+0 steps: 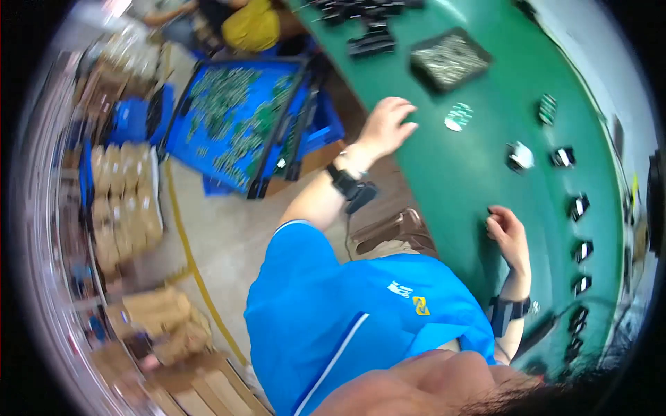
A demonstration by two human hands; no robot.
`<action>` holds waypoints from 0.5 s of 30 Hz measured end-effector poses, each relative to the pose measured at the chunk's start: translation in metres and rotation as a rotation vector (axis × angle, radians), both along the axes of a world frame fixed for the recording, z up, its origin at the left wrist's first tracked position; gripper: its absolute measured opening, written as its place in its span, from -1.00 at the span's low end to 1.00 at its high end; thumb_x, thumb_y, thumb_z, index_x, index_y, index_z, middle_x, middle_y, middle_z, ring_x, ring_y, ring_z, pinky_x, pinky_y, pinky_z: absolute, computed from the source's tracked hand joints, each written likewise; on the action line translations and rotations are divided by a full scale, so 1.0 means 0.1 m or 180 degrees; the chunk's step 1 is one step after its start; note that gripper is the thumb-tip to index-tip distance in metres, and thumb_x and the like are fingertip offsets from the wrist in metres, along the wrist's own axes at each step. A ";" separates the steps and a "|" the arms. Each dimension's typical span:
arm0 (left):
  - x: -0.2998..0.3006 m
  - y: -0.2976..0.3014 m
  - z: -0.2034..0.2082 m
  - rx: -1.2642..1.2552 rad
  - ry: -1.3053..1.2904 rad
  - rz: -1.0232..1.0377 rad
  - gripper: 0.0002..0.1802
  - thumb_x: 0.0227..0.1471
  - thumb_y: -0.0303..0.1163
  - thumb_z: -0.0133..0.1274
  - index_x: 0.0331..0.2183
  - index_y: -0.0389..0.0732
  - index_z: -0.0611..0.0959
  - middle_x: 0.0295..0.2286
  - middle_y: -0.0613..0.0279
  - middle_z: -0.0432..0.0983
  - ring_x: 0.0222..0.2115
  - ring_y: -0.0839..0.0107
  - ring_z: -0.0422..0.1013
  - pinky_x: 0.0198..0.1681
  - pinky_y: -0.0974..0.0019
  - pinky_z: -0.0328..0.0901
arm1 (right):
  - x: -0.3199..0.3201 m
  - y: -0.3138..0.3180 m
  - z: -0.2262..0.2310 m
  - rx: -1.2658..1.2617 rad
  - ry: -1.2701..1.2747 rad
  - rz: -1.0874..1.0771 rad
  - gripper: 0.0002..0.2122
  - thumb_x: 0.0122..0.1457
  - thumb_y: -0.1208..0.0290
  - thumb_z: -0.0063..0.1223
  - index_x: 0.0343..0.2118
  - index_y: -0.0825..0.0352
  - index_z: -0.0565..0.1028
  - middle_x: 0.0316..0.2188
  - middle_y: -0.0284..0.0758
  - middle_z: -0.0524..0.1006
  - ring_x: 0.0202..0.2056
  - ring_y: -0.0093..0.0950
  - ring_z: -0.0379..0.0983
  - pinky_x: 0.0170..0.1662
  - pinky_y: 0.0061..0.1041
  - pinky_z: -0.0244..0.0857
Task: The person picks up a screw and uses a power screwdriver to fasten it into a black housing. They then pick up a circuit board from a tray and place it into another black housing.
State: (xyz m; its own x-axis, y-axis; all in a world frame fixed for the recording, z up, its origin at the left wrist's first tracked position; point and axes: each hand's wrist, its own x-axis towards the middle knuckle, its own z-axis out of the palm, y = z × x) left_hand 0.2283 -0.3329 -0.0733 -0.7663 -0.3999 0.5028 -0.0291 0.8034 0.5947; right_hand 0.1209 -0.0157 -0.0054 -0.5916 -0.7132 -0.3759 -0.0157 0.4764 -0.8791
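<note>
My left hand [385, 128] is over the near edge of the green table, its fingers apart and nothing in them. Just beyond its fingertips lies a small green-and-white circuit board [458, 116]. My right hand [508, 234] is above the table further right, with its fingers curled in. Something dark shows at those fingertips, too blurred to name. Ahead of this hand sits a small white-and-black part [519, 157]. Another green board [547, 109] lies toward the table's far side.
Small black parts [583, 251] form a row along the far side. A dark, shiny-topped block [451, 59] and black pieces [372, 40] sit up the table. At left stands a blue tray [187, 154] of green boards. Cartons [201, 388] and a person in yellow [251, 26] are beyond.
</note>
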 end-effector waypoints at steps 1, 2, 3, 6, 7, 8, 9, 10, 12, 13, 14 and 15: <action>0.02 0.04 -0.02 -0.0052 0.0164 0.0021 -0.67 -0.28 -0.37 0.09 -0.34 -0.25 0.50 -0.29 0.10 0.36 -0.19 0.18 0.24 -0.08 0.23 0.13 | -0.01 0.04 -0.02 0.0004 0.0015 -0.0029 -0.78 0.03 0.48 -0.07 -0.23 0.37 0.34 -0.53 -0.49 0.32 -0.53 -0.72 0.24 -0.48 -0.76 0.17; 0.06 0.06 -0.05 -0.0112 0.0317 0.0056 -0.67 -0.28 -0.37 0.10 -0.35 -0.26 0.50 -0.29 0.09 0.35 -0.19 0.18 0.24 -0.08 0.23 0.13 | -0.04 0.09 -0.06 0.0010 0.0023 -0.0042 -0.79 0.03 0.48 -0.07 -0.23 0.36 0.34 -0.54 -0.50 0.31 -0.55 -0.73 0.23 -0.50 -0.77 0.15; 0.14 0.04 -0.02 -0.0137 0.0412 0.0142 -0.67 -0.26 -0.36 0.09 -0.34 -0.25 0.49 -0.27 0.09 0.34 -0.18 0.18 0.24 -0.07 0.23 0.12 | -0.05 0.13 -0.08 0.0060 0.0102 -0.0076 -0.79 0.04 0.48 -0.07 -0.23 0.36 0.34 -0.54 -0.50 0.30 -0.55 -0.73 0.22 -0.51 -0.77 0.14; 0.50 -0.19 -0.15 -0.0233 0.0508 0.0581 -0.67 -0.22 -0.35 0.07 -0.31 -0.24 0.47 -0.25 0.08 0.32 -0.17 0.18 0.24 -0.06 0.24 0.12 | -0.16 0.14 -0.20 0.0105 0.0123 -0.0019 -0.79 0.04 0.48 -0.08 -0.23 0.37 0.33 -0.54 -0.49 0.30 -0.56 -0.73 0.21 -0.54 -0.77 0.12; 0.63 -0.30 -0.21 0.0075 0.0574 0.0775 -0.67 -0.23 -0.35 0.07 -0.31 -0.23 0.46 -0.27 0.08 0.33 -0.19 0.16 0.24 -0.08 0.23 0.14 | -0.18 0.12 -0.23 0.0033 0.0101 0.0017 -0.79 0.05 0.47 -0.08 -0.24 0.37 0.32 -0.53 -0.49 0.31 -0.57 -0.73 0.21 -0.54 -0.78 0.11; 0.76 -0.40 -0.26 0.0384 0.0654 0.0949 -0.67 -0.24 -0.35 0.07 -0.32 -0.23 0.45 -0.28 0.08 0.33 -0.21 0.15 0.24 -0.10 0.22 0.15 | -0.18 0.09 -0.24 0.0031 0.0103 0.0102 -0.79 0.05 0.47 -0.08 -0.24 0.37 0.32 -0.53 -0.49 0.31 -0.57 -0.73 0.21 -0.54 -0.78 0.11; 0.92 -0.51 -0.32 0.0236 0.0511 0.1182 -0.64 -0.24 -0.34 0.08 -0.30 -0.24 0.46 -0.24 0.08 0.32 -0.18 0.19 0.25 -0.12 0.28 0.18 | -0.18 0.06 -0.24 0.0029 0.0097 0.0010 -0.80 0.05 0.48 -0.08 -0.24 0.39 0.33 -0.55 -0.48 0.30 -0.58 -0.73 0.21 -0.54 -0.78 0.12; 1.08 -0.64 -0.37 -0.0044 0.0454 0.1323 -0.65 -0.26 -0.35 0.09 -0.32 -0.24 0.47 -0.26 0.08 0.33 -0.20 0.20 0.26 -0.14 0.29 0.19 | -0.17 0.06 -0.24 0.0036 0.0080 -0.0118 -0.81 0.05 0.50 -0.09 -0.25 0.40 0.33 -0.57 -0.48 0.30 -0.58 -0.73 0.20 -0.54 -0.77 0.13; 1.46 -0.97 -0.41 -0.0044 0.0193 0.1682 -0.62 -0.33 -0.34 0.11 -0.35 -0.24 0.47 -0.32 0.06 0.36 -0.25 0.12 0.27 -0.18 0.23 0.20 | -0.16 0.05 -0.24 0.0022 0.0137 -0.0046 -0.81 0.05 0.49 -0.08 -0.25 0.39 0.33 -0.56 -0.48 0.31 -0.58 -0.74 0.20 -0.55 -0.78 0.11; 1.70 -1.22 -0.54 -0.0144 0.0069 0.1952 -0.60 -0.32 -0.32 0.10 -0.33 -0.26 0.46 -0.33 0.02 0.36 -0.25 0.11 0.27 -0.19 0.22 0.20 | -0.14 0.03 -0.24 0.0056 0.0253 -0.0050 -0.81 0.05 0.48 -0.08 -0.26 0.38 0.33 -0.56 -0.48 0.31 -0.59 -0.74 0.20 -0.56 -0.79 0.11; 1.89 -1.40 -0.64 -0.0030 0.0002 0.2448 -0.56 -0.30 -0.28 0.10 -0.30 -0.29 0.45 -0.32 -0.03 0.36 -0.25 0.08 0.27 -0.17 0.21 0.19 | -0.14 0.02 -0.22 0.0110 0.0387 -0.0077 -0.81 0.05 0.48 -0.08 -0.26 0.38 0.34 -0.56 -0.48 0.31 -0.59 -0.74 0.19 -0.56 -0.79 0.11; 2.10 -1.64 -0.78 0.0337 -0.0271 0.2774 -0.45 -0.33 -0.22 0.14 -0.26 -0.34 0.42 -0.30 -0.10 0.35 -0.23 0.03 0.26 -0.14 0.19 0.17 | -0.12 0.01 -0.18 0.0104 0.0395 -0.0070 -0.81 0.05 0.48 -0.08 -0.26 0.38 0.34 -0.56 -0.48 0.31 -0.59 -0.74 0.19 -0.56 -0.79 0.11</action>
State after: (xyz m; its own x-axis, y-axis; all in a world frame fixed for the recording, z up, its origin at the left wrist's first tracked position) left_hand 0.4385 -0.4964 -0.1517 -0.2001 -0.9010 0.3850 -0.6534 0.4155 0.6328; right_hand 0.1089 -0.0148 -0.0236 -0.6505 -0.6880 -0.3216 -0.1127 0.5062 -0.8550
